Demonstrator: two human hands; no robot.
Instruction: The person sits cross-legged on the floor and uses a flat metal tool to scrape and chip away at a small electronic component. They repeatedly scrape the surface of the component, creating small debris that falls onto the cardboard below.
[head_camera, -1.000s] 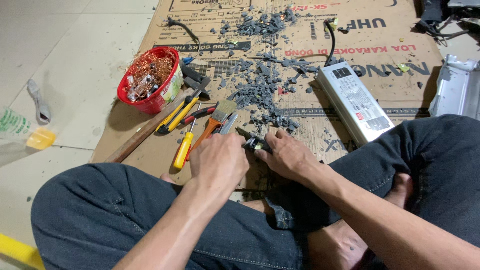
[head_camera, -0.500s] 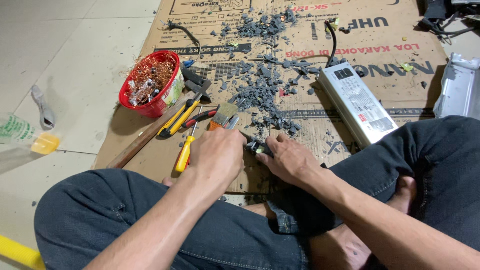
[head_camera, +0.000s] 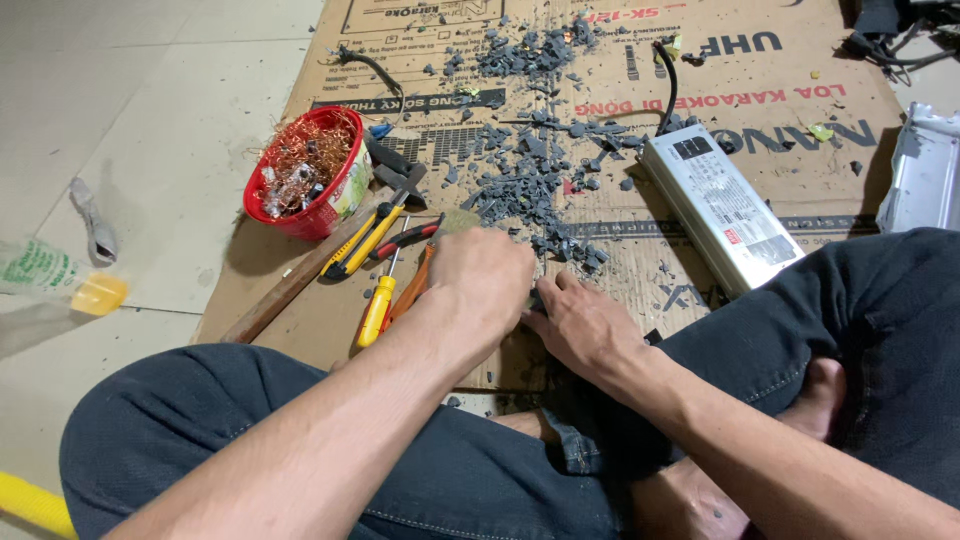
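Fingers (head_camera: 545, 300) of both hands meeting over something hidden, grip unclear, grey fragments (head_camera: 530, 185) beyond

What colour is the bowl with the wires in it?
The bowl is red, holding coppery orange wire scraps. The head view shows it.

Bowl (head_camera: 300, 175) left on cardboard (head_camera: 780, 120); tools (head_camera: 385, 265) beside it; metal box (head_camera: 720, 208) right; debris (head_camera: 530, 180) between.

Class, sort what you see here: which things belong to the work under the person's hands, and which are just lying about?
In use:
left hand
right hand
grey fragments
red bowl of copper wire
orange-handled pliers

Lying about:
yellow screwdriver
silver metal box
wooden stick
plastic bottle
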